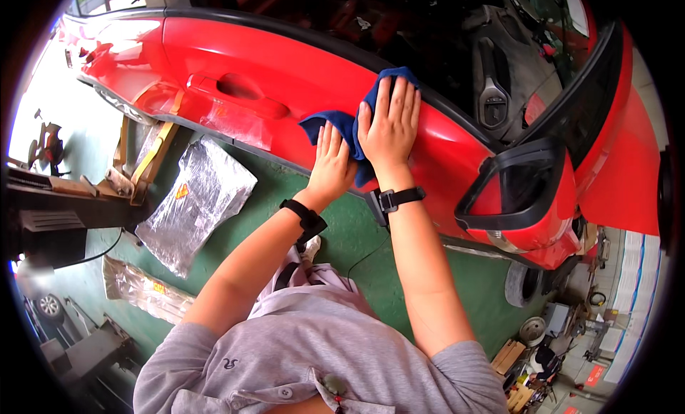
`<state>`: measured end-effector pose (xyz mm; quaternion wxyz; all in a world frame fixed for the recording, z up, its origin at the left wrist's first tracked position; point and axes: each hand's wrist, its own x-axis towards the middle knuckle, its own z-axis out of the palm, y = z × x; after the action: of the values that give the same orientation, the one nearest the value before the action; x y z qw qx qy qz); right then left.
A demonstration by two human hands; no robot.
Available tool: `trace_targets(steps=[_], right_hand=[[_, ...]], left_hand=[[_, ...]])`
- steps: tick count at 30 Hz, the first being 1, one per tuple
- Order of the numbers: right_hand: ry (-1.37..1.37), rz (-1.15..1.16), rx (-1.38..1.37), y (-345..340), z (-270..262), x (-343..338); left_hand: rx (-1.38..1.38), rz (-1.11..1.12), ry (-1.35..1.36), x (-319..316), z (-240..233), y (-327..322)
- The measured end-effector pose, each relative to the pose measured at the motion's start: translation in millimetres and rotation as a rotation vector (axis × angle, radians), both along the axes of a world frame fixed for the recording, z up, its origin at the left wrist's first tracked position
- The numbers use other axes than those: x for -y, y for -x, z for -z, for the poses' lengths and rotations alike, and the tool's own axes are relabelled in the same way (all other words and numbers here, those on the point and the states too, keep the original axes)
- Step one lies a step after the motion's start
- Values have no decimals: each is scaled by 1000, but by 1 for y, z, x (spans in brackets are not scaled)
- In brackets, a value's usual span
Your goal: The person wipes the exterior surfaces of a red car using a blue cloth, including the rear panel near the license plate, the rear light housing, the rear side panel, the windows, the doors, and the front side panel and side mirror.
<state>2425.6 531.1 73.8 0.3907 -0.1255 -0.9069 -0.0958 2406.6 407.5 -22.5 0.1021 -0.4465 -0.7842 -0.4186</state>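
Observation:
A blue cloth (347, 126) lies bunched against the outside of a red car door (321, 77), just under the black window trim. My right hand (393, 125) presses flat on its upper part, fingers extended upward near the trim. Lower and to the left, my left hand (333, 165) rests with its fingers on the cloth's left part. Both palms face the door, and the cloth beneath them is partly hidden. Left of my hands is the red door handle (262, 106), with clear film on the panel below it. Black straps circle both wrists.
A side mirror (570, 210) juts out on the right. On the green floor (369, 253) lie a plastic-wrapped package (198, 200) and another wrapped piece (142, 285). Lift-like equipment (101, 216) stands left. A tyre (516, 285) and assorted parts sit lower right.

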Motion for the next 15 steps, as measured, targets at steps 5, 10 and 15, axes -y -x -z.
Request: trace_targets(steps=[5, 10, 15], right_hand=[[23, 70, -9, -43, 33, -22], [138, 399, -181, -100, 60, -55], [374, 460, -327, -103, 62, -54]], left_hand=[[-31, -4, 125, 9, 17, -1], [-18, -8, 108, 6, 13, -9], [-78, 72, 202, -9, 3, -29]])
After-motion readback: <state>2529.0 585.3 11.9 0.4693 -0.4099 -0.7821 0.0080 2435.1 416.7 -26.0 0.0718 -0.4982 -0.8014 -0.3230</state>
